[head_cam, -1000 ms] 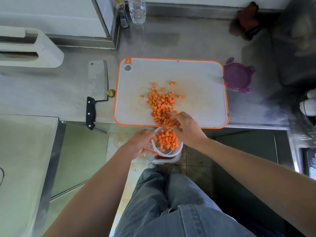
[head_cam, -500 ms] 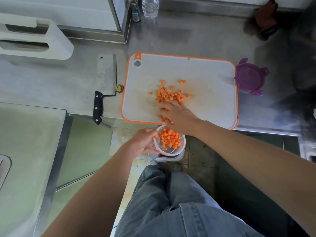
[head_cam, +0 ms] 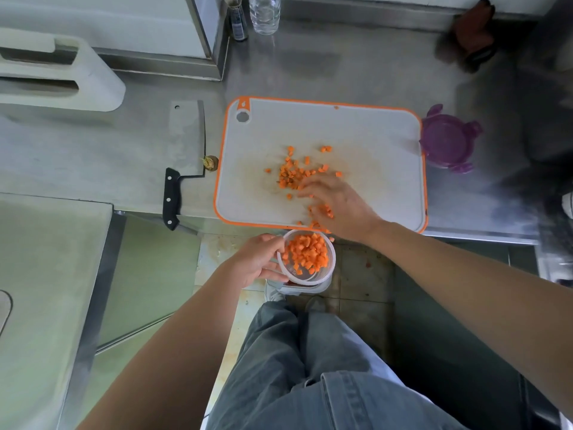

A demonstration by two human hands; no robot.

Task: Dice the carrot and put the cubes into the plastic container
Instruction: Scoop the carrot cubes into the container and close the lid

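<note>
Orange carrot cubes [head_cam: 293, 175] lie scattered on the white, orange-rimmed cutting board [head_cam: 372, 144]. My right hand [head_cam: 338, 206] rests flat on the board, fingers spread over the cubes, with a few cubes under its palm near the board's front edge. Just below that edge my left hand [head_cam: 257, 262] grips a clear round plastic container [head_cam: 325, 274], which is partly filled with carrot cubes [head_cam: 307, 254] and held off the counter.
A cleaver [head_cam: 186, 144] with a black handle lies left of the board, a carrot stub [head_cam: 211, 162] beside it. The purple lid [head_cam: 446, 141] sits at the board's right. Bottles [head_cam: 263, 13] stand at the back. The steel counter edge runs under the board.
My right hand has left the container rim and reached further up the board, onto the remaining cubes. The container has stayed below the board's edge in my left hand.
</note>
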